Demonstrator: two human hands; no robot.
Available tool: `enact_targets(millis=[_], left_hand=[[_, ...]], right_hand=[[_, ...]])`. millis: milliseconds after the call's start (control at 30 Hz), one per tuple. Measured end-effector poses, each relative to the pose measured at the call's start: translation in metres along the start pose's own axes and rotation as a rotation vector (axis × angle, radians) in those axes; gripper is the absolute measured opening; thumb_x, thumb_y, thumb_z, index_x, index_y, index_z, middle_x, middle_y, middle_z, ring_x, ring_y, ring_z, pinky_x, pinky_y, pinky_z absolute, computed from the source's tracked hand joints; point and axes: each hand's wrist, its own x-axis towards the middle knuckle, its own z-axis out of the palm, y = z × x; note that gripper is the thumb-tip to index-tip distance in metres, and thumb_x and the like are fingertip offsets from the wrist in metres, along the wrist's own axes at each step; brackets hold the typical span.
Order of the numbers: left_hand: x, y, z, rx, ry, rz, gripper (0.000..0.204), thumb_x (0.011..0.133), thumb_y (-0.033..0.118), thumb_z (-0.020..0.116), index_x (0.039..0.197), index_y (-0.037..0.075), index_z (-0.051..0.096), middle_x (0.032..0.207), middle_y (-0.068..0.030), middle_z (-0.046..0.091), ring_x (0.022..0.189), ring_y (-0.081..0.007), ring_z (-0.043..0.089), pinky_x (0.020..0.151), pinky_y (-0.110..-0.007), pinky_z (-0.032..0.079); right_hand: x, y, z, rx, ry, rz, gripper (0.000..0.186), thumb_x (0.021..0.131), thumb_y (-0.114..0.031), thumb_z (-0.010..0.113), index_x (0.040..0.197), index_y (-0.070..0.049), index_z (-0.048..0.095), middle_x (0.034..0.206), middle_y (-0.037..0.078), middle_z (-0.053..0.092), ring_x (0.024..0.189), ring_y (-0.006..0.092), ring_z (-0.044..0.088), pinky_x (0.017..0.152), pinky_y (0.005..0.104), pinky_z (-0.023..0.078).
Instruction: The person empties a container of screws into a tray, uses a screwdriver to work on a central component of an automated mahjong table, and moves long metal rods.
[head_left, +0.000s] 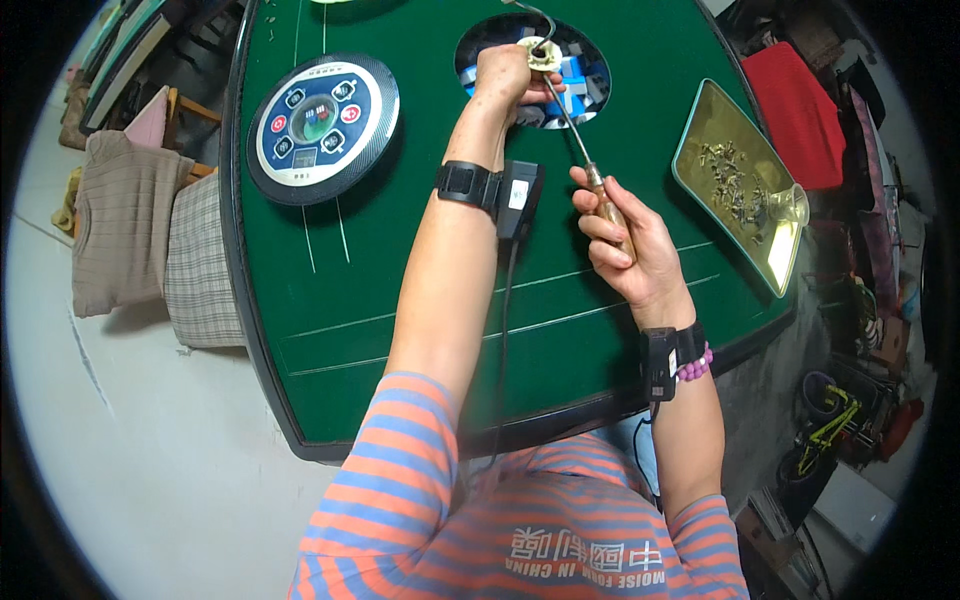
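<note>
My left hand [505, 78] is closed around a small cream-coloured round part [543, 56] with a dark centre, above the round opening [490, 40] in the green table. A thin curved grey cable [543, 18] rises from this part. My right hand [632, 235] grips the wooden handle of a screwdriver [592, 180]. Its metal shaft points up and away toward the cream part; the tip is by my left fingers, and whether it touches a screw cannot be made out. Blue and white blocks [575, 72] show down inside the opening.
On the green table [420, 340], a round control panel [320, 130] with buttons and a clear dome lies at the left. A shallow tray [745, 190] of many small screws, with a clear cup [788, 208], sits at the right. Beyond are a red seat [795, 115] and cloth-draped chairs [130, 225].
</note>
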Motion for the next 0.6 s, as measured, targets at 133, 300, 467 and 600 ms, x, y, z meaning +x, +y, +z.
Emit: enact_targets(millis=[133, 300, 467, 600], left_hand=[[-0.002, -0.001, 0.002, 0.026, 0.046, -0.027, 0.035, 0.097, 0.01, 0.033, 0.112, -0.007, 0.061, 0.089, -0.0213, 0.07, 0.073, -0.0285, 0.073, 0.061, -0.031, 0.063], [-0.002, 0.002, 0.006, -0.022, 0.046, -0.067, 0.036, 0.095, 0.007, 0.032, 0.115, -0.008, 0.057, 0.089, -0.0229, 0.07, 0.073, -0.0295, 0.073, 0.062, -0.033, 0.064], [0.003, -0.002, 0.0, -0.04, 0.007, -0.047, 0.036, 0.096, 0.011, 0.031, 0.114, -0.008, 0.057, 0.089, -0.0226, 0.069, 0.075, -0.0312, 0.072, 0.062, -0.035, 0.063], [-0.001, -0.005, -0.001, 0.005, -0.048, -0.018, 0.038, 0.1, 0.019, 0.031, 0.118, -0.006, 0.053, 0.094, -0.0229, 0.069, 0.075, -0.0294, 0.072, 0.062, -0.035, 0.062]], right_hand=[[-0.002, 0.006, 0.012, -0.397, 0.196, -0.123, 0.028, 0.102, -0.022, 0.05, 0.119, 0.0, 0.056, 0.08, 0.002, 0.056, 0.054, 0.0031, 0.043, 0.036, 0.0157, 0.031], [0.01, 0.029, 0.005, -2.342, 0.692, -0.96, 0.023, 0.091, -0.013, 0.06, 0.111, -0.002, 0.057, 0.081, 0.018, 0.063, 0.067, 0.0352, 0.067, 0.057, 0.0429, 0.055], [0.008, 0.03, 0.016, -2.192, 0.717, -0.758, 0.025, 0.093, -0.015, 0.057, 0.114, -0.002, 0.059, 0.079, 0.016, 0.063, 0.071, 0.0312, 0.068, 0.057, 0.0405, 0.054], [0.003, 0.008, 0.009, -0.881, 0.42, -0.284, 0.035, 0.097, -0.018, 0.055, 0.129, -0.002, 0.058, 0.075, 0.003, 0.056, 0.061, 0.0101, 0.055, 0.044, 0.0256, 0.046]])
